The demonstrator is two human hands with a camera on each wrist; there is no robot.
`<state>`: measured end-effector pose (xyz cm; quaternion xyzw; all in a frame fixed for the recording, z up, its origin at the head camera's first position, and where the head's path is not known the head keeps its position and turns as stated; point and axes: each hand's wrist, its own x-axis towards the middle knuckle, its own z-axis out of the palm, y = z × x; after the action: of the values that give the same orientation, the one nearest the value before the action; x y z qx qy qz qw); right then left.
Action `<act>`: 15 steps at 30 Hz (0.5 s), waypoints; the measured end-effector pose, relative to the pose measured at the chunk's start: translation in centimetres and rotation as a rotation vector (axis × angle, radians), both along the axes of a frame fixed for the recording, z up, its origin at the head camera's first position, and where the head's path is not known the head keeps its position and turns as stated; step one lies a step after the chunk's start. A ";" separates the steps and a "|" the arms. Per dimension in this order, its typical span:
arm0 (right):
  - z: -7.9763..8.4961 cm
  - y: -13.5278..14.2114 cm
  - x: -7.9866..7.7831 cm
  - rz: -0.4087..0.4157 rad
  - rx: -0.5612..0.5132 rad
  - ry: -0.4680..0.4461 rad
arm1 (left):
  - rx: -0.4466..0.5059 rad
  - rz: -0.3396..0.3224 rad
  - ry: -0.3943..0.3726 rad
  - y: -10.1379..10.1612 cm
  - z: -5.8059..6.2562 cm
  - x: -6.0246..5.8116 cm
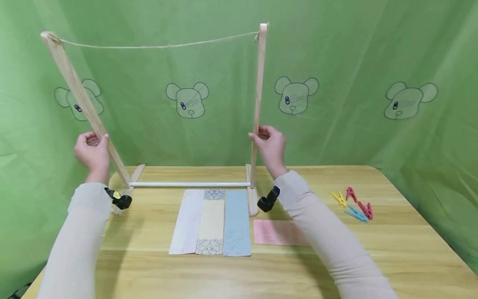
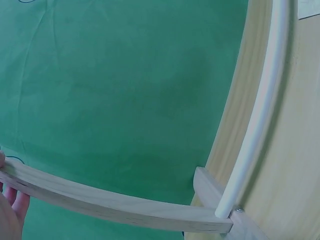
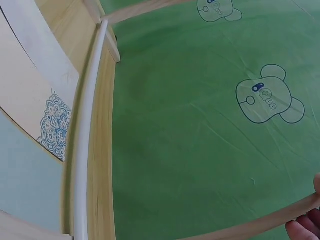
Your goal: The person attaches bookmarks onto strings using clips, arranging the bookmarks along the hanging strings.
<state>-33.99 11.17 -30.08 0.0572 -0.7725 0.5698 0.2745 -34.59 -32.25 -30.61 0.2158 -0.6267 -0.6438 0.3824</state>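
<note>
A wooden stand rises from the table, with two upright posts, a white crossbar low between them and a string tied across the tops. My left hand grips the left post, thumb on the near side. On the right post, my right hand pinches at about mid height. The left post leans outward in the head view. In the left wrist view the fingers wrap the post from below; the right wrist view shows only some fingertips at the other post.
In front of the crossbar lie a white strip, a cream patterned strip and a light blue strip. A pink strip lies partly under my right forearm. Yellow, red and blue clothespins lie at the right. A green curtain hangs behind.
</note>
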 end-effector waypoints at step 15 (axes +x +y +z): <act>-0.8 -0.1 0.1 -0.078 -0.055 -0.006 | 0.007 0.028 0.054 0.1 -1.0 -0.1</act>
<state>-33.88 11.08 -30.92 0.0175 -0.7591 0.5797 0.2957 -34.68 -32.19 -31.65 0.2085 -0.6107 -0.6463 0.4072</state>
